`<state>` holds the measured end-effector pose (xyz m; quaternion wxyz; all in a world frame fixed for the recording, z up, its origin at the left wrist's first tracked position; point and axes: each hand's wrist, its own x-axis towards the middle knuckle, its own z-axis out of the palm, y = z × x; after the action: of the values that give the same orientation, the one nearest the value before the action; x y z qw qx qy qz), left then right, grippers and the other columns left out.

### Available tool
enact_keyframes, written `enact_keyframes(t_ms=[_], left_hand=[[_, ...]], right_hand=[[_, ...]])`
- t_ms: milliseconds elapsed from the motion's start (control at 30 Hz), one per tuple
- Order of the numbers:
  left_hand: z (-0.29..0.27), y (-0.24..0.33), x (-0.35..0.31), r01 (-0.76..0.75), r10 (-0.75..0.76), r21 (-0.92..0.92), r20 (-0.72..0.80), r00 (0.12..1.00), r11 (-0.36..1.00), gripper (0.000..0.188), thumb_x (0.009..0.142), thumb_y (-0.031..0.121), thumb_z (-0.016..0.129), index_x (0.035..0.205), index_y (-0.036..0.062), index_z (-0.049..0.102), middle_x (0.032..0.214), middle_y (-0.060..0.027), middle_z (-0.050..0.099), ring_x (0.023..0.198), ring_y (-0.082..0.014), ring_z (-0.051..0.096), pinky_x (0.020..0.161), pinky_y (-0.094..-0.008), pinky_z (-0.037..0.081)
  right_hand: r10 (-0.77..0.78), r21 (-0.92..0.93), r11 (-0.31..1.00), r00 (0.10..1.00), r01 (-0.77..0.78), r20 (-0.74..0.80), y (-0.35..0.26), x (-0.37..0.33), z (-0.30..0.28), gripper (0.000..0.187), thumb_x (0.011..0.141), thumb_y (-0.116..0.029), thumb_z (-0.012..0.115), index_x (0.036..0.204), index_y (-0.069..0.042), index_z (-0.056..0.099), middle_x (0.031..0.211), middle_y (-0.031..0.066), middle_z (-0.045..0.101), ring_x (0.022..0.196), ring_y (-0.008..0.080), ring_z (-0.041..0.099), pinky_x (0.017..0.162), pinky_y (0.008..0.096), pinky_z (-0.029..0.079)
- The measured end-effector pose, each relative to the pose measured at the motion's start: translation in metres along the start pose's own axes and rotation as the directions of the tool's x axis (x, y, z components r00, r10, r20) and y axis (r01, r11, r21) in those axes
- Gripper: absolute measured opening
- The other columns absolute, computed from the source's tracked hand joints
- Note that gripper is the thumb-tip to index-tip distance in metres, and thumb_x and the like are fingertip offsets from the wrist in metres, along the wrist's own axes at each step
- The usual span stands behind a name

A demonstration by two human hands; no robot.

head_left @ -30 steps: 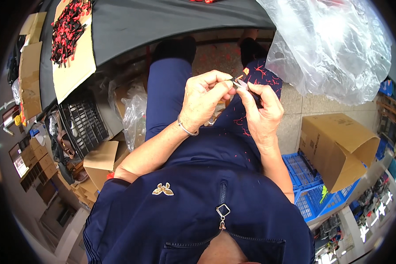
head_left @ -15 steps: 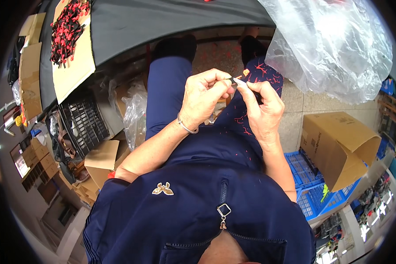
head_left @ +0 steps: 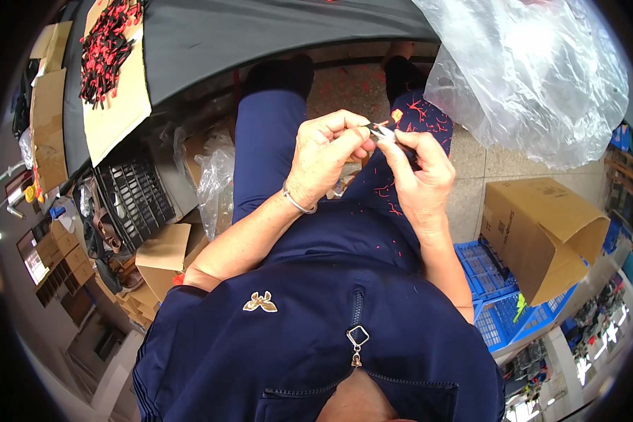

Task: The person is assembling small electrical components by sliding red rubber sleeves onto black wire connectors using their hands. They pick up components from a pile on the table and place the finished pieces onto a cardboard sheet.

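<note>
My left hand (head_left: 328, 149) pinches a small black piece (head_left: 372, 125) with a red-orange end between thumb and fingertips. Closed around what look like small snips (head_left: 382, 133), my right hand (head_left: 423, 169) has their pale metal tips against that piece. Most of their body is hidden in the palm. Just beyond the fingertips shows a small orange bit (head_left: 397, 115). Both hands are above my lap, and red scraps (head_left: 418, 109) lie scattered over my right trouser leg. At the far left, a heap of black pieces with red ends (head_left: 107, 60) rests on a cardboard sheet (head_left: 116, 133).
A dark covered table (head_left: 274, 24) stretches across the far side. Clear plastic sheeting (head_left: 520, 84) hangs over its right part. To my right, a cardboard box (head_left: 534, 232) sits on blue crates (head_left: 496, 320). A black crate (head_left: 135, 204) and an open carton (head_left: 163, 257) are at my left.
The snips' tips have parted slightly and tilted at the black piece. The orange bit has shifted a little right and away. Both hands stay nearly in place.
</note>
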<state>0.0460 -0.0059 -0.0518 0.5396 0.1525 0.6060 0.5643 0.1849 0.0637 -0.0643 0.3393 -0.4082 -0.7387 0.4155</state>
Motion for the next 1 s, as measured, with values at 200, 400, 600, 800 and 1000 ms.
enact_keyframes(t_ms=[200,400,600,800,1000], left_hand=[[-0.001,-0.004,0.001,0.013,-0.013,-0.04,0.008,1.0,0.999,0.013,0.086,0.011,0.057,0.087,0.0011,0.065,0.074,-0.0031,0.064,0.063,-0.0045,0.055,0.059,-0.0181,0.043],[0.0,-0.005,0.001,0.016,-0.014,-0.083,0.019,1.0,0.996,0.013,0.086,0.011,0.056,0.09,0.0015,0.064,0.075,-0.0033,0.065,0.064,-0.0041,0.055,0.057,-0.017,0.042],[-0.002,-0.011,0.004,0.041,-0.025,-0.22,0.078,0.997,0.975,0.015,0.086,0.011,0.055,0.09,-0.0006,0.063,0.077,-0.0055,0.064,0.068,-0.0074,0.056,0.066,-0.0212,0.046],[-0.007,-0.005,0.006,0.093,-0.047,-0.28,0.167,0.985,0.956,0.014,0.082,0.008,0.053,0.088,-0.0022,0.061,0.077,-0.0073,0.062,0.069,-0.0106,0.056,0.068,-0.0226,0.046],[-0.013,-0.006,0.005,0.061,-0.034,-0.138,0.191,0.981,0.989,0.015,0.081,0.007,0.052,0.088,-0.0017,0.061,0.076,-0.006,0.062,0.068,-0.0094,0.056,0.066,-0.0226,0.046]], right_hand=[[0.109,0.037,0.993,0.994,-0.109,-0.002,0.009,0.003,-0.001,0.015,0.073,-0.004,0.074,0.083,-0.001,0.063,0.068,0.0073,0.062,0.06,0.0142,0.059,0.055,0.0254,0.046],[0.141,0.136,0.98,0.989,-0.145,0.042,0.008,0.0,-0.004,0.015,0.076,-0.005,0.074,0.086,-0.001,0.063,0.072,0.0067,0.063,0.062,0.0102,0.058,0.058,0.0228,0.047],[0.212,0.23,0.946,0.973,-0.227,0.088,0.009,-0.001,-0.006,0.015,0.077,-0.005,0.073,0.086,0.0,0.062,0.078,0.0049,0.065,0.065,0.0085,0.058,0.059,0.0219,0.047],[0.257,0.393,0.881,0.964,-0.265,0.075,-0.003,0.01,-0.012,0.026,0.078,-0.003,0.072,0.1,0.002,0.059,0.078,0.0038,0.064,0.067,0.0052,0.055,0.063,0.0193,0.046],[0.448,0.45,0.52,0.68,-0.726,0.58,0.005,0.019,-0.015,0.015,0.082,-0.011,0.068,0.092,-0.002,0.062,0.068,-0.0023,0.057,0.059,0.0033,0.05,0.053,0.0181,0.038]])
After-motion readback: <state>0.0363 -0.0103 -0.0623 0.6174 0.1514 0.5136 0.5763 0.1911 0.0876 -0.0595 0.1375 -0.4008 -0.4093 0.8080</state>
